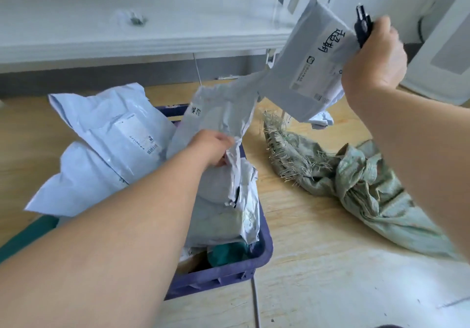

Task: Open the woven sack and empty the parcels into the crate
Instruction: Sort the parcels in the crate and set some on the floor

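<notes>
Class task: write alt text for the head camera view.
Right hand lifts a grey parcel and a black tool; left hand grips another parcel over a full blue crate, empty woven sack beside it.

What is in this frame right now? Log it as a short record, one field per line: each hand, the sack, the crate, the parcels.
left hand: grips a grey parcel standing in the crate
right hand: holds a raised parcel together with a dark tool
woven sack: crumpled flat on the floor, frayed mouth open, right of the crate
crate: blue, piled with parcels above its rim
other parcels: large pale-blue mailers at the crate's left side
</notes>
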### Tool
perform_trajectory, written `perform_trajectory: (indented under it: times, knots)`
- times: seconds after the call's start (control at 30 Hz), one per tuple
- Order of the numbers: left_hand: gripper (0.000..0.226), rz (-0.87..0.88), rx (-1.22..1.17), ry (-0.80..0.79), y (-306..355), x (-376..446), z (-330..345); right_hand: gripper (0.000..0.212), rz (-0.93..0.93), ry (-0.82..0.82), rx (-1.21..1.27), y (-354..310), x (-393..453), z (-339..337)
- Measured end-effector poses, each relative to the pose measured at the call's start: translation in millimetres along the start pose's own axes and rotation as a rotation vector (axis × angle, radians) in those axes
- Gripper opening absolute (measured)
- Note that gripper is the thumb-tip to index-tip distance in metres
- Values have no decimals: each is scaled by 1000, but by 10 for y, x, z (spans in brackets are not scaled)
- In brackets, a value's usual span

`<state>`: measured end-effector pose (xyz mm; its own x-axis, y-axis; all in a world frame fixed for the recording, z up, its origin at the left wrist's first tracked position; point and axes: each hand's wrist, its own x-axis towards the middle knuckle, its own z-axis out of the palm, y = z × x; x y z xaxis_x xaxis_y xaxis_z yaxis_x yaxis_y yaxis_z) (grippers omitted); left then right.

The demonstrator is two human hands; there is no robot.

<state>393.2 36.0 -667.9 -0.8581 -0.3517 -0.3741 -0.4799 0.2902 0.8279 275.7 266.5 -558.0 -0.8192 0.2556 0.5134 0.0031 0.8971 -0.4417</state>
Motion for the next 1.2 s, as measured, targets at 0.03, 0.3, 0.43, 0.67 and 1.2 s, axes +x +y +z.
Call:
perform_trajectory:
  times: [0.03,0.3,0.43,0.67,1.2]
  knots:
    - [15,-9,-59,-32,20,-11,-73,30,-17,9,13,-105,9,-27]
    - [48,134,57,-72,38,-70,-666,36,-119,123,181,-971,108,-223]
    - [73,84,347,-363,-184,-195,-568,37,-158,154,306,-1317,56,-223]
    - [24,166,-165,468,-316,-101,-847,36,-204,77,345,-1572,-130,-145]
    - [52,304,-487,536,-324,-48,-1296,27,-382,-193,260,-2374,-581,239]
